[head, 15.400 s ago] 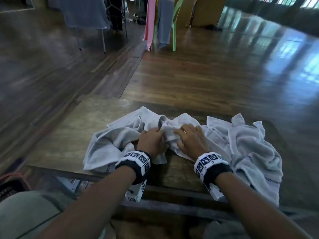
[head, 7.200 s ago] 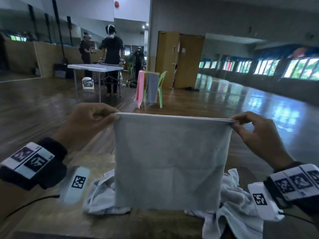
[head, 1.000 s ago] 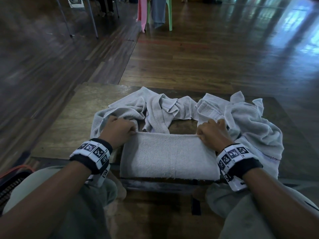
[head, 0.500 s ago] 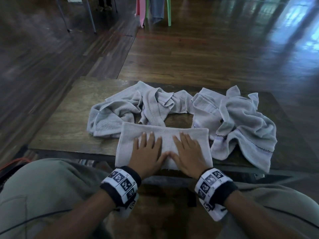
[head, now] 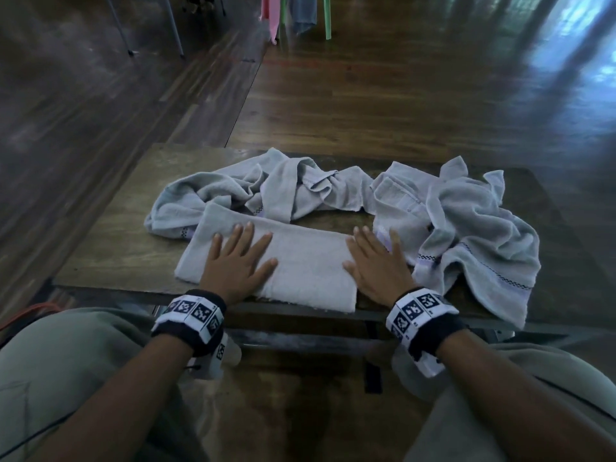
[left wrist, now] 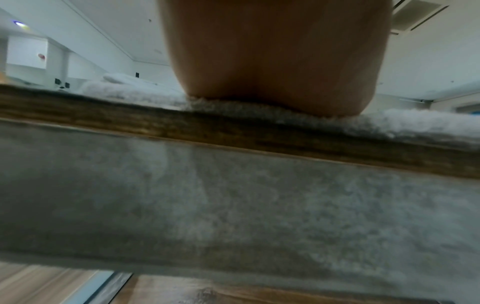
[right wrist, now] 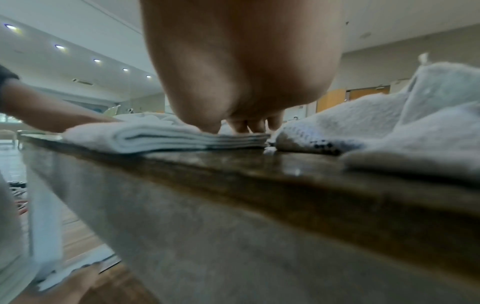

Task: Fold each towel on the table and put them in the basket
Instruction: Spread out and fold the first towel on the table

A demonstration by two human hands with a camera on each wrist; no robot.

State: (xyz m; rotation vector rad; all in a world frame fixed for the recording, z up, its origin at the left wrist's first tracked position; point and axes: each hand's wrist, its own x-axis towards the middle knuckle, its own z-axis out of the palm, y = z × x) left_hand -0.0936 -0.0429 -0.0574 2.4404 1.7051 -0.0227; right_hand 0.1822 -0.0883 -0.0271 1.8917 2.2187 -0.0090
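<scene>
- The wooden table (head: 110, 235) is worn and scuffed, its near edge at 6 o'clock, just above the seated person's knees.
- A dark, glossy plank floor (head: 383, 95) runs away toward 12 o'clock, where chair legs (head: 327, 21) and hanging cloths (head: 301, 11) stand.
- The folded towel (head: 310, 261) lies flat at the table's near edge; the right-wrist view shows its stacked layers.
- The left hand (head: 235, 261) presses its left end, fingers straight and spread.
- The right hand (head: 376, 265) presses its right end, fingers straight and slightly apart.
- Crumpled towels (head: 273, 188) lie at 11 o'clock, a second heap (head: 466, 228) at 2 o'clock, touching the folded one.
- Half a second ago both palms lay together at the towel's middle; they have slid outward to its ends.
</scene>
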